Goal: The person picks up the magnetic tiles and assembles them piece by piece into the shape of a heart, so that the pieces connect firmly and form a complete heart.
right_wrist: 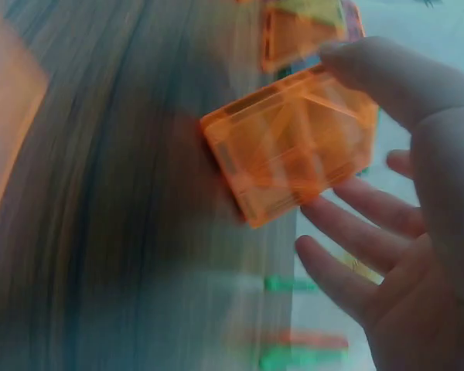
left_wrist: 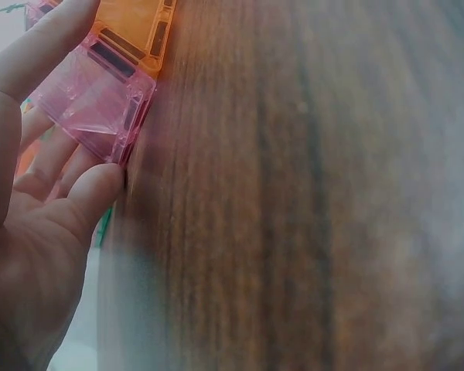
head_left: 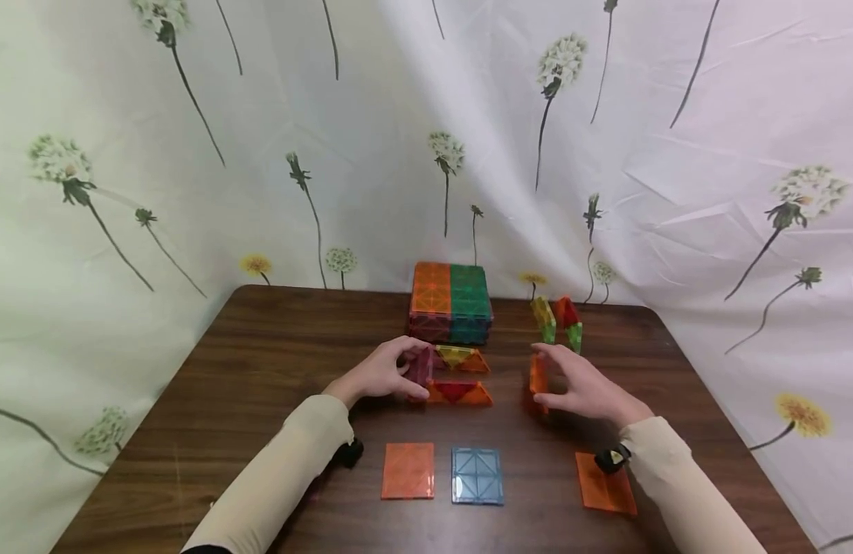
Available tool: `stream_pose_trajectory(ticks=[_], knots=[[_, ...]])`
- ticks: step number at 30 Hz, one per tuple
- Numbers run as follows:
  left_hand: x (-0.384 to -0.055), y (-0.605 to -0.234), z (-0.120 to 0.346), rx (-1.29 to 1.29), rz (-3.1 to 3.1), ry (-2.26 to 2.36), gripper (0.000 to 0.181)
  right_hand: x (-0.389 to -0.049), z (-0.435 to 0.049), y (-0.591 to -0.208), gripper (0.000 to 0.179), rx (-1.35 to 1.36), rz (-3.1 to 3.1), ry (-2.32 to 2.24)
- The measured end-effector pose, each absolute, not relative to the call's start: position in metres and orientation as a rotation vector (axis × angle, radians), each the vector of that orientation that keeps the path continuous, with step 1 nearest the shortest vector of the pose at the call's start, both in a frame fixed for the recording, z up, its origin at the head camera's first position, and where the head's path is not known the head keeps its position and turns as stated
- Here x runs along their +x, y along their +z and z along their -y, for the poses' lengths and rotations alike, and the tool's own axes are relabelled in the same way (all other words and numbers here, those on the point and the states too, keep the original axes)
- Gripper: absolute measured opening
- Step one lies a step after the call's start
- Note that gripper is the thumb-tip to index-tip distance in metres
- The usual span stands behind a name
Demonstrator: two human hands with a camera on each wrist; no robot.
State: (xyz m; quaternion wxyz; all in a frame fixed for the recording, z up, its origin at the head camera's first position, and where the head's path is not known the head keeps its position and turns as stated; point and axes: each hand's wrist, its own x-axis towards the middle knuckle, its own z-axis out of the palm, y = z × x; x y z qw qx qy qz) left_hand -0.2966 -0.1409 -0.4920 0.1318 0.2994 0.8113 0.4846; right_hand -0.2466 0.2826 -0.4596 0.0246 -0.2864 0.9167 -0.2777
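My left hand (head_left: 384, 371) grips an upright pink magnetic tile (left_wrist: 89, 100) by its edges, thumb at the near side. From that tile two low walls of triangular magnetic tiles run to the right: a front one of orange and red (head_left: 457, 393) and a back one of yellow and orange (head_left: 461, 358). To the right, apart from those walls, my right hand (head_left: 584, 386) holds an orange square magnetic tile (right_wrist: 294, 147) on edge between thumb and fingers. In the right wrist view the tile is slightly blurred.
Behind the walls stands a stack of orange and green tiles (head_left: 450, 300). Small upright green, yellow and red pieces (head_left: 559, 319) are at the back right. Flat on the near table lie a light orange square (head_left: 408, 471), a blue square (head_left: 477, 476) and an orange square (head_left: 604, 488) under my right wrist.
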Motion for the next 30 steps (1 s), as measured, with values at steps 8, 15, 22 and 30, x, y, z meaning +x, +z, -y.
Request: stream_pose_trajectory(ticks=[8, 15, 22, 30], knots=[[-0.296, -0.491, 0.142, 0.856, -2.347, 1.417, 0.079, -0.263, -0.239, -0.461, 0.082, -1.028, -2.755, -0.875], [-0.294, -0.491, 0.142, 0.859, -2.353, 1.422, 0.079, -0.27, -0.216, -0.461, 0.08, -1.139, -2.737, -0.881], [-0.294, -0.491, 0.141, 0.848, -2.352, 1.425, 0.078, -0.27, -0.209, -0.462, 0.08, -1.138, -2.731, -0.89], [-0.295, -0.493, 0.141, 0.824, -2.348, 1.42, 0.079, -0.271, -0.208, -0.464, 0.086, -1.121, -2.715, -0.873]])
